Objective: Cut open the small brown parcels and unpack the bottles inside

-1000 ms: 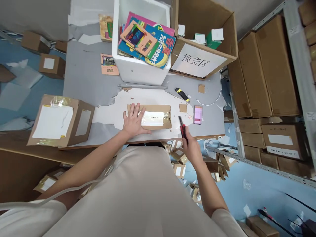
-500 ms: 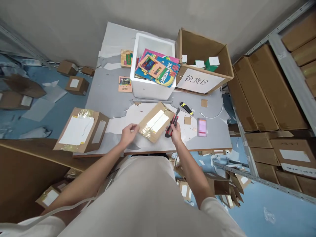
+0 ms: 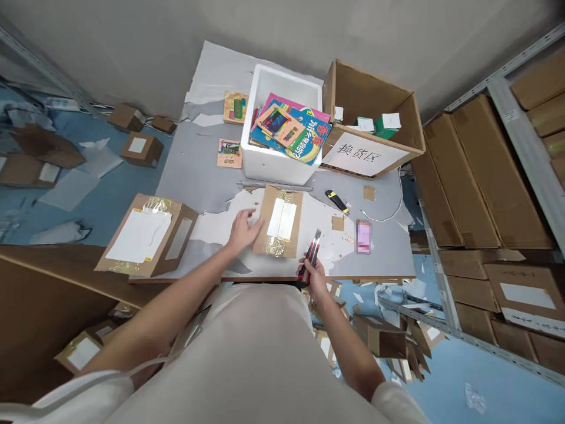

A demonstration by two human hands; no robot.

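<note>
A small taped cardboard box [image 3: 293, 235] with a white label lies near the front of the table [image 3: 212, 221]. At its left side is my left hand [image 3: 245, 231], fingers apart and holding nothing; whether a fingertip touches the cardboard I cannot tell. My right hand [image 3: 316, 277] is wrapped round a red and black utility knife [image 3: 312, 257] at the table's front edge. The knife's blade points away from me, to the right of the box. Farther back lies a second cutter [image 3: 337, 201], black and yellow.
A larger taped carton [image 3: 176, 238] stands at the table's left. Behind are a white foam box [image 3: 280, 168] of books and an open carton [image 3: 417, 126] with green boxes inside. A phone [image 3: 364, 237] and a white cable [image 3: 388, 218] lie right. Shelving [image 3: 494, 88] stands beyond.
The small box has turned so that its sides run nearly straight away from me. My right hand has drawn the knife back toward the table edge, and my left hand has opened.
</note>
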